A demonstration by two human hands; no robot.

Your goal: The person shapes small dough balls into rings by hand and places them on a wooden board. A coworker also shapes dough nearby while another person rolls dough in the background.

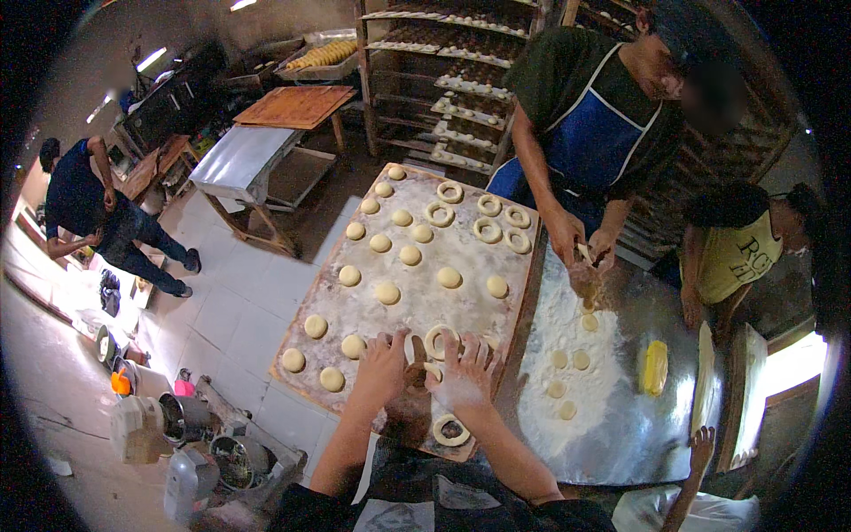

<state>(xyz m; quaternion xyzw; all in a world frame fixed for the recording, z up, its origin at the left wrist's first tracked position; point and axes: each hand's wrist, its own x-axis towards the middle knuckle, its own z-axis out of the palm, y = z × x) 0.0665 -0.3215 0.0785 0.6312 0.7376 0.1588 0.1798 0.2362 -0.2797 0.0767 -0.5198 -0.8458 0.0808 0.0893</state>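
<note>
Toward the board's (417,306) near edge, the dough ring (429,343) should be touched softly; grips of left hand (381,368) and right hand (467,377) can't be told.

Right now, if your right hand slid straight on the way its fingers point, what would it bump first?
Probably the dough ring by the right hand's index fingertip; I can't tell whether they already touch.
</note>
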